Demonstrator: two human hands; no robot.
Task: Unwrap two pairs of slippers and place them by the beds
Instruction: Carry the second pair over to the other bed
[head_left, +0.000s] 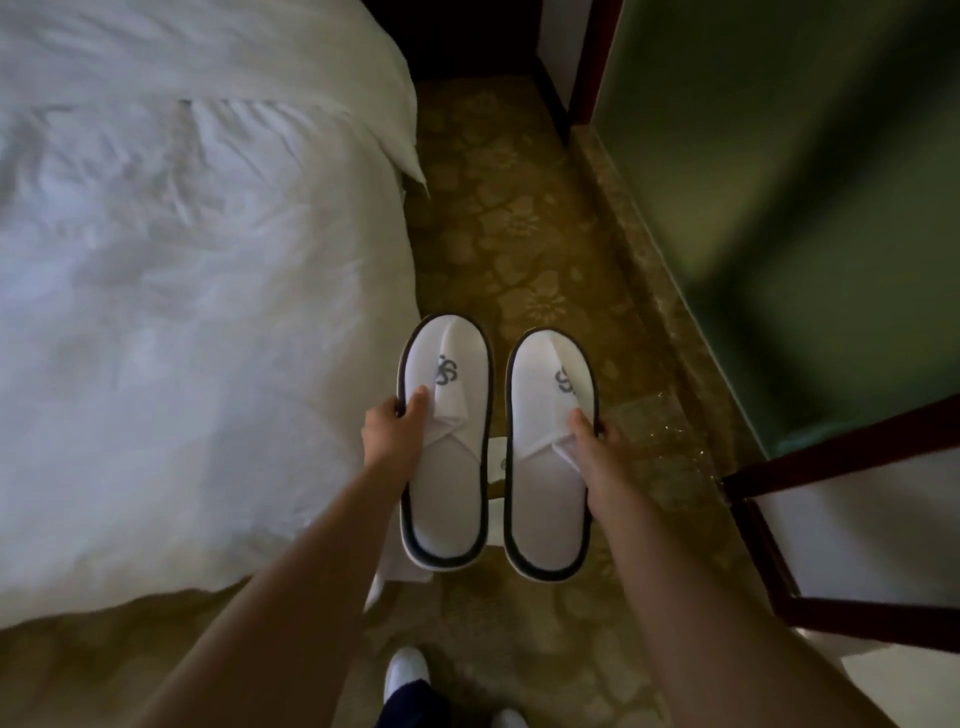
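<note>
While both slippers are out of their wrapping and held flat over the carpet (519, 218), each hand carries one by its outer edge. The left hand (389, 434) has its grip closed on the left slipper (445, 441), thumb on the white upper and fingers curled under the dark-trimmed sole at the nine o'clock side. The right hand (592, 441) is closed the same way on the right slipper (550, 452), pinching its edge at three o'clock. The two lie parallel and just apart, long axes running six to twelve o'clock, toes at twelve o'clock, logos facing up.

What the coming move turns on, as I judge it, is the bed (182, 286): its edge lies at nine o'clock of the pair, just beside the left slipper, and runs roughly along the same six-to-twelve line. So the slippers are already lined up with the bedside, and the left hand is the nearer one to it. A straight lowering to the carpet should place them, with no turning needed.

Under the pair, something white (496, 457) shows in the gap between them and below the left heel, possibly wrapping or a second pair; I cannot tell which.
</note>
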